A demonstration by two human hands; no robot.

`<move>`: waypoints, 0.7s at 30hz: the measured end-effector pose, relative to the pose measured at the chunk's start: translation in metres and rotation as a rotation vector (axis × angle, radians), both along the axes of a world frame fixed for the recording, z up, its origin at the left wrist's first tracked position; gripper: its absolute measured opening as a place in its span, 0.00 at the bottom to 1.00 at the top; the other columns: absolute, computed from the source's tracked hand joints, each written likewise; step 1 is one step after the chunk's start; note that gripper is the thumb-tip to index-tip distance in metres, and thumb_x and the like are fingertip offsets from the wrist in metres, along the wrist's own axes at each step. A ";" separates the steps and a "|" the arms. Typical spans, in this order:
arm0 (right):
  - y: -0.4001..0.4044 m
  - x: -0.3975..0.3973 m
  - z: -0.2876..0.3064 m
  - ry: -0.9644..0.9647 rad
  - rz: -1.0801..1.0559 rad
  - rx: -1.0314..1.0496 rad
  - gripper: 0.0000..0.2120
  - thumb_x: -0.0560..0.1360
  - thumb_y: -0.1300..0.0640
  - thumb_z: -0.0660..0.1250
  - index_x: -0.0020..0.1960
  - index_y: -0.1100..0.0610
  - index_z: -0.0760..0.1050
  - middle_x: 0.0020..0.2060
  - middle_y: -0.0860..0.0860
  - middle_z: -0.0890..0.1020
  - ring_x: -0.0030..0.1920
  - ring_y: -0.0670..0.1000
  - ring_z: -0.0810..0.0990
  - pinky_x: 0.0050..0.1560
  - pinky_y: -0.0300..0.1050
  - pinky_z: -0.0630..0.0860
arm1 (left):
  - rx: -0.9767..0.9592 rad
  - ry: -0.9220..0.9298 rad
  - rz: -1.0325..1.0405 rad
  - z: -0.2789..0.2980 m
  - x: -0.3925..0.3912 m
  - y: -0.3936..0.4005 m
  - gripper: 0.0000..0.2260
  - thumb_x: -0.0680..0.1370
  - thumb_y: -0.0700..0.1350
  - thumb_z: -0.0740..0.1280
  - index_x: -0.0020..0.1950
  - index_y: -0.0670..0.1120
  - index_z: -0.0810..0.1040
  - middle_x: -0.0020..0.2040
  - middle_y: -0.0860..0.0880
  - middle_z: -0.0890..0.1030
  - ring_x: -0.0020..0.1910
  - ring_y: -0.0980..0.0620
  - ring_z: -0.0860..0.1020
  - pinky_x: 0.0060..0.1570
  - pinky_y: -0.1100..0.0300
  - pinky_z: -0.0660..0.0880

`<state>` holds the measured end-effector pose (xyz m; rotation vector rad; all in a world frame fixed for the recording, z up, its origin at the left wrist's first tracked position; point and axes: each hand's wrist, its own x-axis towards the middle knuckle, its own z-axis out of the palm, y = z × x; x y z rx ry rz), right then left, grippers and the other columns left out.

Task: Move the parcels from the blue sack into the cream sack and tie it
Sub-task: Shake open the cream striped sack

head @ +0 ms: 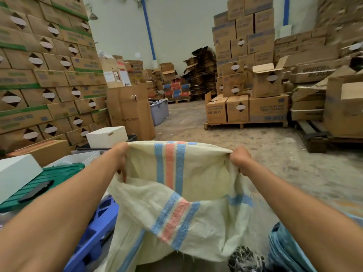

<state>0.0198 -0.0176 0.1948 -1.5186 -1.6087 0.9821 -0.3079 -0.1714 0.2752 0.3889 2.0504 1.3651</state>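
Gripping the mouth of the cream sack (176, 195): left hand (120, 160) pinches its left rim, right hand (240, 160) bunches the right rim in curled fingers, mouth stretched wide between them. Woven cream fabric, blue-pink-blue stripe band, near edge sagging and frayed. Contents hidden. Blue sack (282, 250) at lower right, just beside it; dark speckled parcel (245, 259) at the bottom edge between the two sacks

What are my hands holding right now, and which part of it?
Both hold the cream sack by its top rim: the left hand grips the left corner and the right hand grips the right corner, stretching the mouth between them.
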 end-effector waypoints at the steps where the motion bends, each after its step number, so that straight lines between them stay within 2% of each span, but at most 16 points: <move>1: 0.005 0.005 0.000 0.242 0.033 -0.147 0.11 0.79 0.67 0.57 0.52 0.66 0.77 0.48 0.62 0.82 0.45 0.60 0.82 0.44 0.55 0.82 | 0.069 0.001 0.008 -0.002 0.012 0.001 0.18 0.78 0.51 0.61 0.62 0.41 0.72 0.61 0.37 0.74 0.62 0.37 0.70 0.65 0.30 0.58; 2: 0.009 0.011 -0.002 0.450 0.062 -0.263 0.11 0.79 0.67 0.57 0.55 0.67 0.77 0.48 0.63 0.83 0.43 0.60 0.83 0.42 0.57 0.82 | 0.147 0.063 0.028 -0.007 0.019 0.004 0.19 0.76 0.51 0.63 0.62 0.42 0.74 0.61 0.38 0.77 0.59 0.39 0.73 0.65 0.37 0.64; 4: 0.009 0.020 -0.003 0.691 0.146 -0.395 0.12 0.80 0.66 0.57 0.58 0.67 0.78 0.46 0.62 0.84 0.42 0.59 0.84 0.40 0.55 0.82 | 0.228 0.221 0.118 -0.016 0.037 0.002 0.22 0.75 0.50 0.63 0.67 0.42 0.75 0.63 0.40 0.78 0.60 0.38 0.75 0.63 0.44 0.72; 8: 0.006 0.046 -0.004 0.763 0.382 -0.441 0.15 0.83 0.62 0.53 0.54 0.62 0.78 0.40 0.57 0.84 0.38 0.54 0.82 0.33 0.45 0.82 | 0.201 0.421 0.347 -0.035 0.055 0.003 0.20 0.79 0.47 0.61 0.68 0.40 0.74 0.66 0.41 0.76 0.64 0.37 0.72 0.65 0.47 0.71; 10: 0.008 0.058 -0.007 0.593 0.395 -0.349 0.14 0.80 0.63 0.55 0.54 0.63 0.79 0.41 0.59 0.84 0.39 0.55 0.82 0.36 0.45 0.80 | 0.264 0.347 0.414 -0.034 0.058 0.003 0.22 0.76 0.48 0.64 0.69 0.41 0.73 0.65 0.43 0.76 0.64 0.38 0.73 0.65 0.47 0.72; 12: 0.015 0.072 -0.011 0.279 0.383 -0.121 0.12 0.78 0.59 0.63 0.57 0.62 0.79 0.49 0.60 0.83 0.45 0.55 0.81 0.44 0.47 0.78 | 0.393 0.138 0.398 -0.029 0.048 0.003 0.27 0.73 0.48 0.69 0.71 0.43 0.69 0.63 0.47 0.76 0.62 0.41 0.75 0.62 0.46 0.74; 13: 0.018 0.079 -0.013 0.131 0.379 0.026 0.12 0.76 0.55 0.68 0.57 0.58 0.78 0.51 0.58 0.82 0.47 0.53 0.80 0.46 0.46 0.77 | 0.457 0.038 0.318 -0.026 0.037 0.003 0.30 0.70 0.48 0.72 0.71 0.44 0.69 0.63 0.45 0.77 0.60 0.42 0.77 0.58 0.46 0.77; 15: 0.019 0.092 -0.017 -0.031 0.447 0.222 0.21 0.69 0.47 0.77 0.58 0.50 0.75 0.51 0.50 0.80 0.49 0.49 0.79 0.45 0.43 0.76 | 0.474 -0.065 0.115 -0.028 0.017 0.002 0.33 0.64 0.48 0.75 0.68 0.45 0.74 0.61 0.42 0.80 0.56 0.41 0.80 0.46 0.45 0.80; 16: 0.018 0.097 -0.019 -0.059 0.513 0.233 0.28 0.65 0.44 0.79 0.60 0.48 0.72 0.52 0.47 0.78 0.50 0.48 0.79 0.46 0.43 0.76 | 0.444 -0.059 0.022 -0.030 0.007 -0.001 0.30 0.65 0.48 0.75 0.66 0.45 0.76 0.59 0.40 0.82 0.54 0.40 0.81 0.43 0.46 0.80; 18: 0.020 0.103 -0.029 -0.147 0.608 0.229 0.38 0.60 0.42 0.82 0.63 0.43 0.66 0.55 0.45 0.74 0.53 0.49 0.78 0.51 0.46 0.77 | 0.370 0.009 -0.151 -0.029 0.000 -0.012 0.20 0.71 0.46 0.72 0.62 0.44 0.78 0.54 0.39 0.82 0.51 0.40 0.81 0.46 0.46 0.79; 19: 0.024 0.105 -0.036 -0.204 0.596 0.280 0.36 0.62 0.45 0.81 0.63 0.42 0.65 0.55 0.45 0.74 0.53 0.50 0.77 0.52 0.47 0.77 | 0.322 0.055 -0.236 -0.028 -0.004 -0.015 0.18 0.72 0.46 0.71 0.61 0.44 0.78 0.54 0.38 0.82 0.51 0.40 0.81 0.50 0.45 0.78; 21: 0.034 0.104 -0.046 -0.291 0.472 0.422 0.23 0.69 0.58 0.76 0.57 0.44 0.68 0.52 0.50 0.74 0.55 0.55 0.76 0.52 0.47 0.73 | 0.200 0.187 -0.469 -0.024 -0.010 -0.027 0.21 0.68 0.48 0.75 0.59 0.46 0.79 0.54 0.39 0.83 0.52 0.41 0.81 0.52 0.47 0.78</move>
